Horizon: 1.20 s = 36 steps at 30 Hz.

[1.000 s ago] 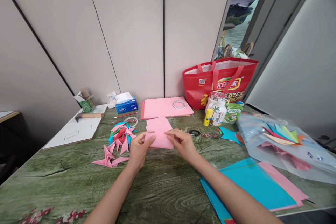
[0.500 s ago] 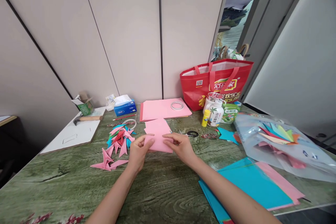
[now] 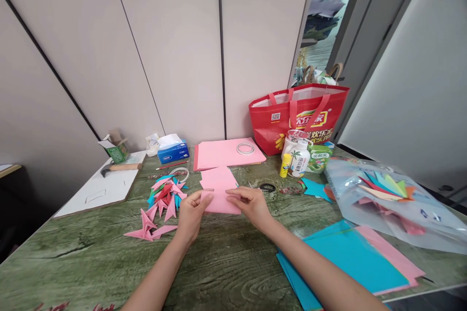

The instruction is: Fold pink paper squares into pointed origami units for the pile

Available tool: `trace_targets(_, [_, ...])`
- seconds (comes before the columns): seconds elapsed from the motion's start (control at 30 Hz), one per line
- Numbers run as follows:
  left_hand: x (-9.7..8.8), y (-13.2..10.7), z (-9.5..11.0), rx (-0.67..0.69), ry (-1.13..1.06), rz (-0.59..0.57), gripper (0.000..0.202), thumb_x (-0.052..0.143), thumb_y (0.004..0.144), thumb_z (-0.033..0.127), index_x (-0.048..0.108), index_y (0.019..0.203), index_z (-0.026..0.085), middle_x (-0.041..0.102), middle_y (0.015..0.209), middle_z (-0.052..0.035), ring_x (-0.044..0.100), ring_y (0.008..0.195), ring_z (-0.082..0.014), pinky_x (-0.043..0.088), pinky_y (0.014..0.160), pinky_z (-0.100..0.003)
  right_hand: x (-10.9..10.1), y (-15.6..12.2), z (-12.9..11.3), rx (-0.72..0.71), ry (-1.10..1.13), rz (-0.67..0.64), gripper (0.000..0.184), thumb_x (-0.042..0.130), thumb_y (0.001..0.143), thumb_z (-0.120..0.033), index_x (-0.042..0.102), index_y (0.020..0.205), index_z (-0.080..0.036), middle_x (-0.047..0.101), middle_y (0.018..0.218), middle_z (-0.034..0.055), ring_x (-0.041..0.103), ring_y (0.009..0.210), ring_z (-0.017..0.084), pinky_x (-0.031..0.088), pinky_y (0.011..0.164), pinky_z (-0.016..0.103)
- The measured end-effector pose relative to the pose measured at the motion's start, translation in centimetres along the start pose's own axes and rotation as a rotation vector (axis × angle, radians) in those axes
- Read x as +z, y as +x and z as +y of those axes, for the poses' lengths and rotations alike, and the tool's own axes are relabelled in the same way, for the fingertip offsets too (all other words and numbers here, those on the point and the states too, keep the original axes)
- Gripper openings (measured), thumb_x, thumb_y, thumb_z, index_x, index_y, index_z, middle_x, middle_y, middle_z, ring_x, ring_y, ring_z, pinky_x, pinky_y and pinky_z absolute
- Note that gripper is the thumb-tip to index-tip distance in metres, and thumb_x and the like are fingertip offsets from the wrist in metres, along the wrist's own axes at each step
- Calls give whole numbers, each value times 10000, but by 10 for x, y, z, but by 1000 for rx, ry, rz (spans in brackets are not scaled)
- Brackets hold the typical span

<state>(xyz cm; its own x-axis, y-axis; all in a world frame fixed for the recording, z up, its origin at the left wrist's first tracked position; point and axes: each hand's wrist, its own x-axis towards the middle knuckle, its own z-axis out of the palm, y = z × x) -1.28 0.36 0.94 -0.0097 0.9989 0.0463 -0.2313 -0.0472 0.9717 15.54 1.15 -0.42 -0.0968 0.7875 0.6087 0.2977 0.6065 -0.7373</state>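
A small pink paper sheet (image 3: pixel 220 202) is held just above the green table (image 3: pixel 226 262) in the middle of the view. My left hand (image 3: pixel 190 216) pinches its left edge, thumb on top. My right hand (image 3: pixel 251 206) pinches its right edge with fingers curled over the paper. More small pink sheets (image 3: pixel 218 178) lie flat right behind it. A pile of folded pink, red and teal paper pieces (image 3: pixel 164 199) sits just left of my left hand.
Behind lie a large pink paper stack (image 3: pixel 226 153) with a tape ring (image 3: pixel 245 148), scissors (image 3: pixel 268 187), a glue stick (image 3: pixel 284 164), bottles (image 3: pixel 299 155) and a red bag (image 3: pixel 297 114). Blue and pink sheets (image 3: pixel 353 257) and a clear paper-filled bag (image 3: pixel 386 199) lie right. A tissue box (image 3: pixel 173 150) and hammer (image 3: pixel 118 167) lie left.
The visible part of the pink sheet between my hands has grown shorter, its far edge coming down toward me. Both hands stay on its edges. The camera has shifted slightly.
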Motion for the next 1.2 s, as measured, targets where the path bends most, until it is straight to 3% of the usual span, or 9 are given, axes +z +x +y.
trace_targets(0.2, [0, 1, -1, 25, 0, -4, 266, 714, 575, 283, 679, 797, 141, 661, 649, -18, 563, 596, -134, 424, 548, -223, 1, -2, 4, 88, 47, 14, 175, 620, 703, -298, 683, 829, -194, 690, 766, 56, 592, 603, 153, 453, 519, 249])
trace_targets(0.43, [0, 0, 0, 3, -12, -12, 252, 710, 586, 266, 681, 805, 145, 671, 652, -15, 560, 588, -123, 420, 556, -213, 1, -1, 3, 90, 57, 22, 135, 633, 693, -273, 680, 783, -184, 692, 736, 53, 617, 621, 163, 481, 551, 258])
trace_targets(0.73, [0, 1, -2, -12, -13, -15, 274, 713, 578, 273, 683, 821, 151, 683, 667, -23, 577, 594, -130, 438, 565, -224, 3, -3, 6, 259, 271, 24, 286, 661, 645, -319, 608, 875, -158, 672, 784, 62, 641, 686, 168, 527, 616, 267])
trace_targets(0.97, [1, 1, -2, 21, -21, -8, 254, 708, 585, 269, 681, 812, 158, 657, 613, 2, 559, 576, -117, 417, 543, -210, 2, -2, 5, 249, 209, 26, 218, 660, 640, -331, 647, 766, -154, 661, 707, 45, 595, 566, 140, 481, 507, 233])
trace_targets(1.2, [1, 0, -2, 17, -29, -16, 243, 705, 591, 255, 673, 807, 149, 659, 628, -5, 559, 568, -115, 417, 540, -211, 2, -1, 7, 317, 293, 41, 229, 690, 599, -324, 669, 750, -152, 668, 681, 42, 576, 536, 133, 457, 490, 232])
